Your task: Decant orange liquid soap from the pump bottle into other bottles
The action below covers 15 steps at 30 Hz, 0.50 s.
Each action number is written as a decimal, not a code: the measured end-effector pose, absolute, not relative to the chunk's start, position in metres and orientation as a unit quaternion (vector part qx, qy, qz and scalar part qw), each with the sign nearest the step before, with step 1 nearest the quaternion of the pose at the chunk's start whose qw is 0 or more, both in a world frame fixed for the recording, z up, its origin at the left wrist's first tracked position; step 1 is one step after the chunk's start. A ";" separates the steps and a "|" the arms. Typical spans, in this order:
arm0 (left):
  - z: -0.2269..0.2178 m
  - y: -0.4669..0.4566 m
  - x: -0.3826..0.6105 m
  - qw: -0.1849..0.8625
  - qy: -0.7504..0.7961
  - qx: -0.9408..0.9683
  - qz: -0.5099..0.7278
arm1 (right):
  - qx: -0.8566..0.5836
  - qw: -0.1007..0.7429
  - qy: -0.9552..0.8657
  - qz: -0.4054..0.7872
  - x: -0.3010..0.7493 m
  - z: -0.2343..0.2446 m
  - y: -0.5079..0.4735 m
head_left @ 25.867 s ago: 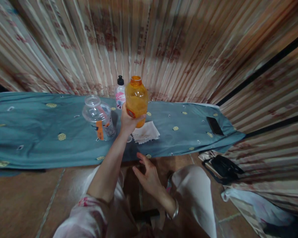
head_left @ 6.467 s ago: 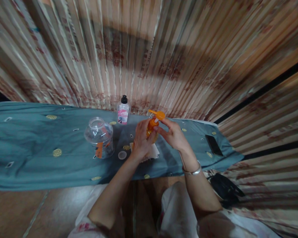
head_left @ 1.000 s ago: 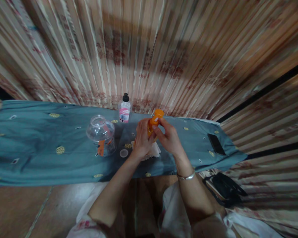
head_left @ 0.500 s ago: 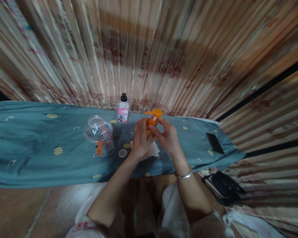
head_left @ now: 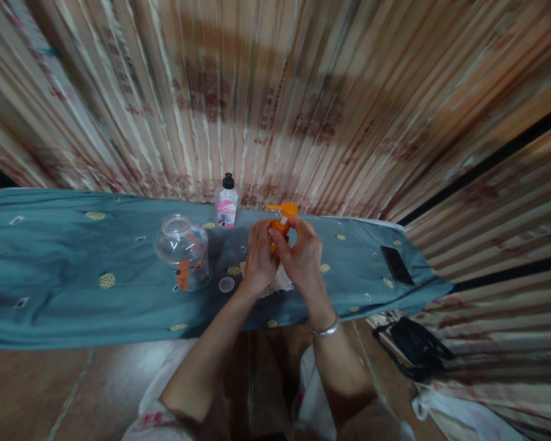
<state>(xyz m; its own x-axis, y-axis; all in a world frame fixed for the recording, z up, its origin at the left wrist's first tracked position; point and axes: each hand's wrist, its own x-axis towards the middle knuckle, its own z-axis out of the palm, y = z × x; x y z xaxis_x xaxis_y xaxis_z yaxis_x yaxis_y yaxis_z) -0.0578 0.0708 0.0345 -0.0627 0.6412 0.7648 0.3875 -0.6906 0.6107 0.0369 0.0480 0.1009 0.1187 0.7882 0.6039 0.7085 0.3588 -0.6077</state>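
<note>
An orange pump bottle (head_left: 289,210) stands upright between my hands, its spout pointing left. My left hand (head_left: 260,254) is wrapped round the bottle's body, which it mostly hides. My right hand (head_left: 302,251), with a silver bangle on the wrist, closes its thumb and fingers on the collar just under the pump head. Beneath the hands a pale cloth or tissue (head_left: 282,282) lies partly covered. A small translucent round lid (head_left: 226,284) rests to the left of my left forearm.
On the teal patterned cloth (head_left: 64,257) stand a clear plastic jar (head_left: 178,245) at left and a clear bottle with black cap and pink label (head_left: 227,205) behind. A black phone (head_left: 397,265) lies at right. A dark bag (head_left: 416,346) sits below; a curtain (head_left: 257,92) hangs behind.
My right hand and forearm have shifted left and turned around the pump's collar. The pump head has moved slightly left. My left hand stays on the bottle.
</note>
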 end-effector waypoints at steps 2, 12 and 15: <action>0.033 0.071 -0.058 0.090 0.374 0.677 0.627 | -0.552 0.486 -0.673 0.082 0.040 0.102 0.047; 0.031 0.070 -0.059 0.112 0.383 0.678 0.617 | -0.537 0.482 -0.685 0.106 0.042 0.106 0.049; 0.031 0.070 -0.059 0.109 0.386 0.678 0.617 | -0.546 0.481 -0.680 0.085 0.038 0.103 0.048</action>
